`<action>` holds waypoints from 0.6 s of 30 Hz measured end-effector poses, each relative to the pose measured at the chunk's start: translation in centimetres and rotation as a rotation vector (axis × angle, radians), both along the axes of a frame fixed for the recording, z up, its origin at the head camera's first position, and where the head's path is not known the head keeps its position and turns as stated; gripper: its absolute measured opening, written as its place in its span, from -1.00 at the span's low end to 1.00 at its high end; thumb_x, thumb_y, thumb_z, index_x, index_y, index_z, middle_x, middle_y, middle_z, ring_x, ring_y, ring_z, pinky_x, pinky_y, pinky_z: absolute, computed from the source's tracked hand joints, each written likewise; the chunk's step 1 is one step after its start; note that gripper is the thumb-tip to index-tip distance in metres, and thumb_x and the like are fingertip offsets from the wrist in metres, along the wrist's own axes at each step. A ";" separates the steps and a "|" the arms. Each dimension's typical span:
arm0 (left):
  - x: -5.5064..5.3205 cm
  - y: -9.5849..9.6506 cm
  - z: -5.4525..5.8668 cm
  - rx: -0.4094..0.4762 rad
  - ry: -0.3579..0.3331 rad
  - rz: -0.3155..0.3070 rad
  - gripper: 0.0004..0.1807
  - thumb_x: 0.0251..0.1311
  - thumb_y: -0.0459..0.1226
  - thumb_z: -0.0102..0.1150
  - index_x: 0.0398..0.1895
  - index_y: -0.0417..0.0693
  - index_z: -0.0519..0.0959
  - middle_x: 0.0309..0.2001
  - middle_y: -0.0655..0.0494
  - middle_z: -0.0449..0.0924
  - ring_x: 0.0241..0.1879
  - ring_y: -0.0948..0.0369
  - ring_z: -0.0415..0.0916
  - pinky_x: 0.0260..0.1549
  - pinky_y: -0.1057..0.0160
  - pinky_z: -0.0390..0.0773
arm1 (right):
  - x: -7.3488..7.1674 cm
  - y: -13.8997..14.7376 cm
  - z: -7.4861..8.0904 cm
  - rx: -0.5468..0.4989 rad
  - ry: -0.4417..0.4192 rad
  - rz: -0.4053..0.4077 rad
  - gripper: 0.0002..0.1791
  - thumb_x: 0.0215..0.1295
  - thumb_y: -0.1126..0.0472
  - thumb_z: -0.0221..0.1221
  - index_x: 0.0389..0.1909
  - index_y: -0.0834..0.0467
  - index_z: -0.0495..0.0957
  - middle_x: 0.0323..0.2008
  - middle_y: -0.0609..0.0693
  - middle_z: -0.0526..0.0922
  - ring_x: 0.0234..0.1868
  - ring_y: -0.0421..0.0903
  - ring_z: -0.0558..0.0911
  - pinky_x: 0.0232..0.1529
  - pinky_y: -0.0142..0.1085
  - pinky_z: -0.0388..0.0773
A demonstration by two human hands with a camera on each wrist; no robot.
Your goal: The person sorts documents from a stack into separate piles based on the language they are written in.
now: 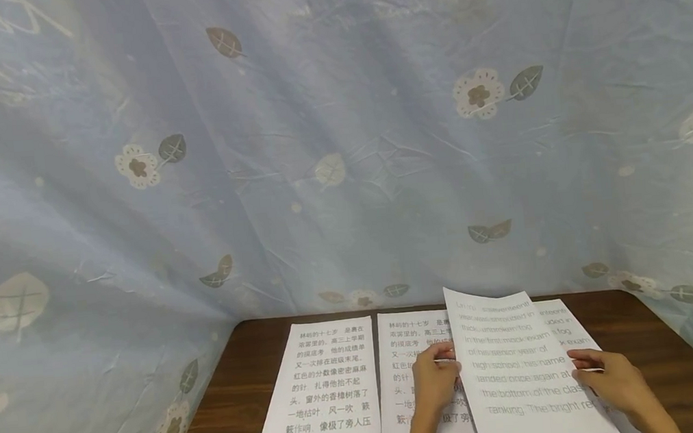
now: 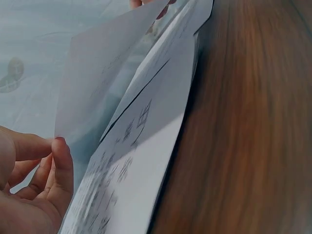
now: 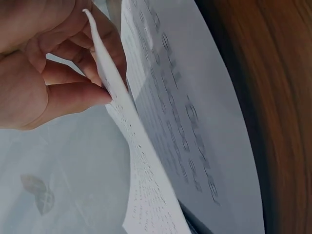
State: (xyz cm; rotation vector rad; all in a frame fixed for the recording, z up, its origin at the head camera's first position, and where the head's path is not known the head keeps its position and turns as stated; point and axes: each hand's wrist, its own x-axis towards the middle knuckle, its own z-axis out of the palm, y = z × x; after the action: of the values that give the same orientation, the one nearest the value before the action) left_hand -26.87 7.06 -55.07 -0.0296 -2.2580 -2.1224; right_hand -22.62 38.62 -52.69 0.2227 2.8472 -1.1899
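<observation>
A sheet of paper (image 1: 514, 367) printed in English is lifted above the table, tilted, between both hands. My left hand (image 1: 436, 379) pinches its left edge between thumb and fingers; the left wrist view shows the sheet's blank back (image 2: 92, 83) raised off the pages. On the opposite edge, my right hand (image 1: 611, 379) pinches the paper with thumb in front and fingers behind. Partly covered by the raised sheet is a right stack (image 1: 569, 324) with English print. The middle stack (image 1: 409, 403), in Chinese print, lies under my left hand and is partly hidden.
To the left lies another stack of Chinese-printed pages (image 1: 318, 391), its bottom edges slightly uneven. All the stacks rest on a dark brown wooden table (image 1: 225, 385) with rounded far corners. A pale blue curtain (image 1: 343, 175) with leaf and flower prints hangs behind and beside the table.
</observation>
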 end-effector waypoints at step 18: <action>0.3 5.4 -0.2 0.094 -0.028 0.010 -0.61 0.09 -0.60 0.33 -0.04 -0.13 0.78 -0.25 0.15 0.71 -0.44 0.35 0.65 -0.55 0.45 0.68 | 0.4 5.1 -0.3 0.040 -0.012 -0.006 -0.41 0.41 0.25 0.34 0.34 0.50 0.49 0.01 0.30 0.78 -0.16 -0.29 0.64 -0.26 -0.39 0.52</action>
State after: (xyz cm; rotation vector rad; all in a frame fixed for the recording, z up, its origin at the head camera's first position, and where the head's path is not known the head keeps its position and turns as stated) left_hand -26.59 12.49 -55.29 0.0146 -2.1659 -2.2347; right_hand -22.24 43.68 -53.01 0.2385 2.8643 -1.1292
